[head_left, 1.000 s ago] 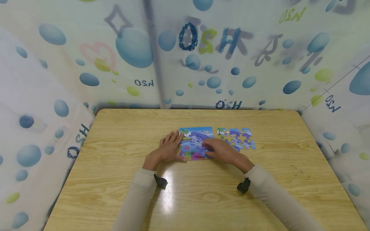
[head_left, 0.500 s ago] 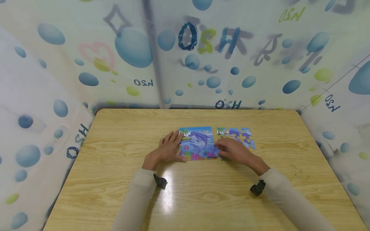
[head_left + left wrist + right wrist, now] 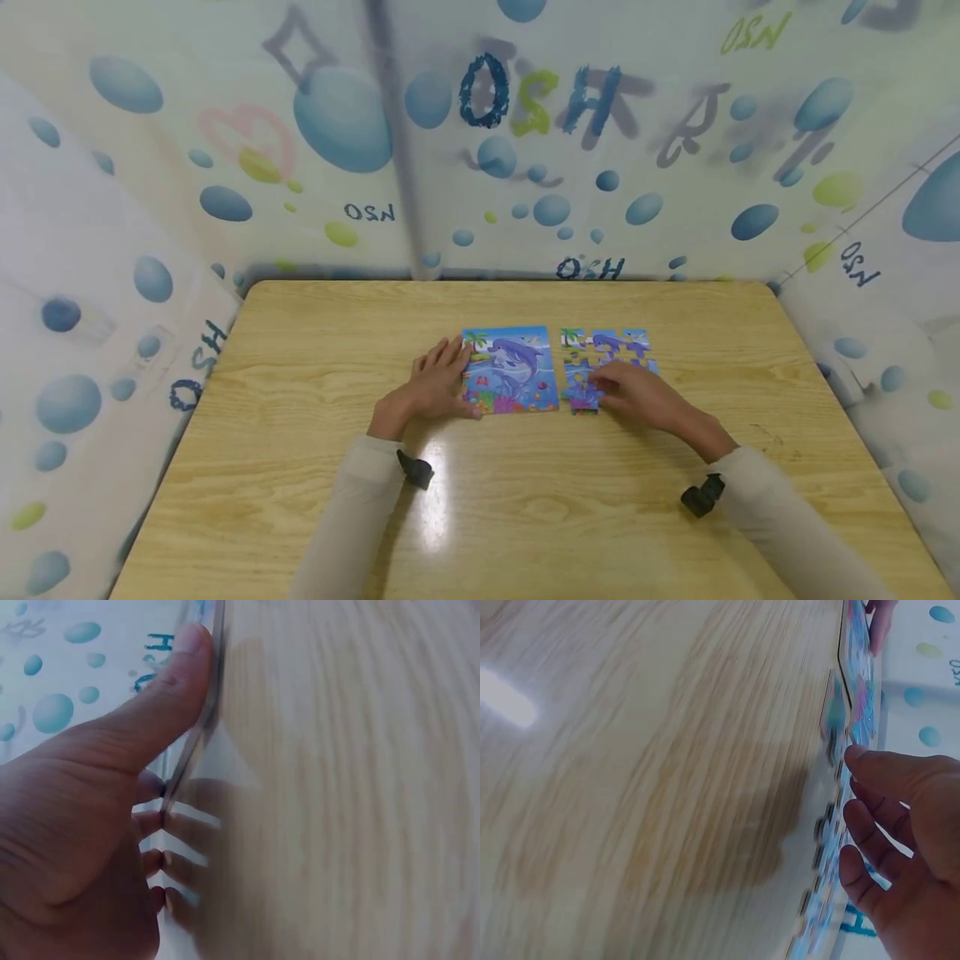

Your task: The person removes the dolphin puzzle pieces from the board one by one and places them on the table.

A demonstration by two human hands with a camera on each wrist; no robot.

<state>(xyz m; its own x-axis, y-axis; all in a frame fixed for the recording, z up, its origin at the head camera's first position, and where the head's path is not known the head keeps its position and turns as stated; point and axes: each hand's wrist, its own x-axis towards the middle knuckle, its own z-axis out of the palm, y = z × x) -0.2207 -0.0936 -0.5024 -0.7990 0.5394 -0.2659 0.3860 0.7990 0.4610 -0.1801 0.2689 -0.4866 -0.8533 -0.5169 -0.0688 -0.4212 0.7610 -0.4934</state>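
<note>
A square dolphin picture card (image 3: 513, 371) lies flat on the wooden table. My left hand (image 3: 435, 387) rests along its left edge, fingers spread, thumb at the lower corner. To the card's right is a partly joined jigsaw puzzle (image 3: 573, 342) with the same dolphin scene. Over its lower left part, my right hand (image 3: 637, 398) pinches a blue and purple puzzle piece (image 3: 583, 400) between thumb and fingertips. The right wrist view shows the thumb tip against the piece (image 3: 863, 712), with the other fingers loosely bent. My right hand hides part of the puzzle.
The wooden table (image 3: 510, 508) runs back to a wall (image 3: 517, 183) printed with blue and green drops and letters. Similar walls stand at left and right. Dark wrist cameras sit on both wrists, beside the light sleeves.
My right hand has moved right with the puzzle piece, from over the picture card to the lower left of the jigsaw puzzle. The left hand stays in place.
</note>
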